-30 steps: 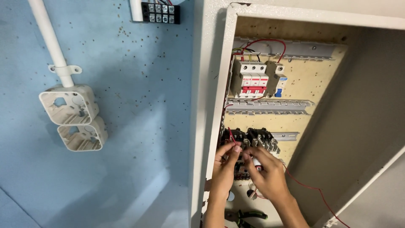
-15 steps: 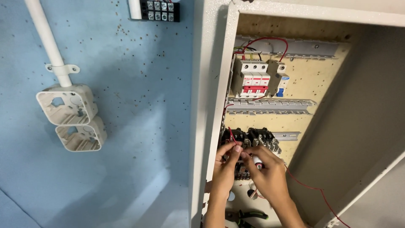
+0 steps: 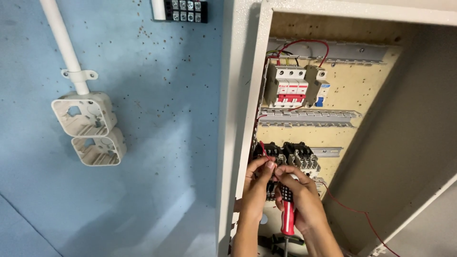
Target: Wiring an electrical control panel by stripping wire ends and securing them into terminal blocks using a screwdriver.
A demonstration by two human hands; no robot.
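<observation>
Since the earlier frame the view has barely shifted; both hands stay low centre-right, and the screwdriver handle now shows clearly below the right hand.

The cabinet (image 3: 247, 57) fills the right of the frame, its backboard (image 3: 362, 90) carrying a breaker (image 3: 287, 86) with red bars at upper centre and a slotted duct (image 3: 309, 118) beneath. On the blue wall (image 3: 157, 119) at left hang two white boxes (image 3: 90, 128) under a conduit (image 3: 64, 43).

The contactors (image 3: 295, 154) sit at centre, just above the hands. The left hand (image 3: 257, 183) is nearly closed, fingertips pinching a red wire (image 3: 263, 148) at a contactor terminal. The right hand (image 3: 302, 197) is wrapped shut round a red-and-black screwdriver (image 3: 287, 212), handle pointing down; its tip is hidden behind the fingers.

Risks, as I judge them: the wire could slip from the terminal if the pinch loosens, or the hidden tip could skid off the screw onto a neighbouring terminal, since the hands crowd the spot.
</observation>
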